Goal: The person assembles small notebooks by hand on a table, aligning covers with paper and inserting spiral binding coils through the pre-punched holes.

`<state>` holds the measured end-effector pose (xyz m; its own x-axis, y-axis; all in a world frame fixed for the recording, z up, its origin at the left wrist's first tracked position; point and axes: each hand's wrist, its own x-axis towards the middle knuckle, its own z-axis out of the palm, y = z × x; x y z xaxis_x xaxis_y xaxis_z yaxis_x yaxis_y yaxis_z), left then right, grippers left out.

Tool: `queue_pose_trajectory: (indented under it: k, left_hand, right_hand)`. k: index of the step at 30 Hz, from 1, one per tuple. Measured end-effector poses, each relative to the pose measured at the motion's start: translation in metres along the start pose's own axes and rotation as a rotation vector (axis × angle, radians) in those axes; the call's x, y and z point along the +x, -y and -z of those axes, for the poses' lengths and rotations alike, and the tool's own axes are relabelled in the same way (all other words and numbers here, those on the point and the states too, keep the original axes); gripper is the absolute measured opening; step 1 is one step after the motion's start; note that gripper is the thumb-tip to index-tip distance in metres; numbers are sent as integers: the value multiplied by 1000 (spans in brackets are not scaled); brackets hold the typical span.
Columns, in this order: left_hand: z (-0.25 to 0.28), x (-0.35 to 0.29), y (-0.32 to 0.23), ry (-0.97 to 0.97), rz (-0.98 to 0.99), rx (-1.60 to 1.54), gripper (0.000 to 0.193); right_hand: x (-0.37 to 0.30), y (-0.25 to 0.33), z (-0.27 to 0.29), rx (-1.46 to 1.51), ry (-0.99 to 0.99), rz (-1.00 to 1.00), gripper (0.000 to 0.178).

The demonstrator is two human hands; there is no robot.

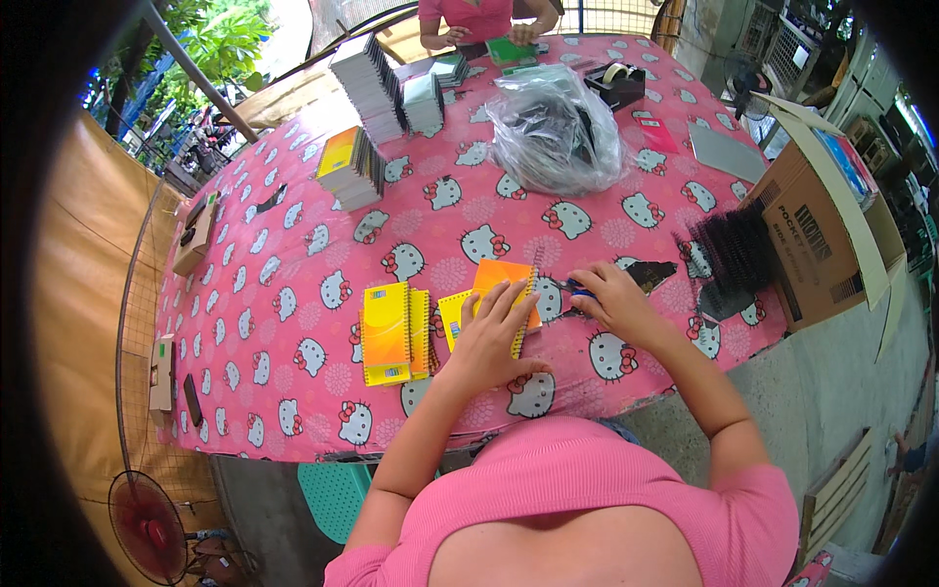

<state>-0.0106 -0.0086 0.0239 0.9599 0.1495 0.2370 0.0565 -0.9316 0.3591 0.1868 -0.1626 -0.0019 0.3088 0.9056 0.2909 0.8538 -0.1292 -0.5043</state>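
My left hand lies with fingers stretched out over a yellow-orange spiral notebook, pressing it to the table. A second yellow notebook shows partly beneath it. The notebook's coil runs along its right side, and a thin end sticks up past the top corner. Just right of that coil, my right hand is closed round a small blue-handled hand tool; its tip is too small to make out. To the left of my left hand sits a low pile of yellow-orange spiral notebooks.
Notebook stacks stand at the back left. A clear plastic bag and a black tape dispenser are farther back. At right, black coils lie against a cardboard box. Across the table, another person's hands are at a green notebook.
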Motion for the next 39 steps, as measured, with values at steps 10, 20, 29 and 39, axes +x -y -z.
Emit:
queue_pose_trajectory:
  k: [10,20,29,39]
  left_hand:
    - [-9,0,9,110,51,44,96]
    - [-14,-1,14,61,23,66,91]
    - [-17,-1,15,13,20,64,86]
    - [-17,-1,14,15,24,88,87]
  right_hand:
    - [37,-18,-2,-420,35,209,38]
    - [44,-20,7,-363,75,258,38]
    - [47,-21,2,-347,281,-62,50]
    - [49,-16,18,-341,-32,183,38]
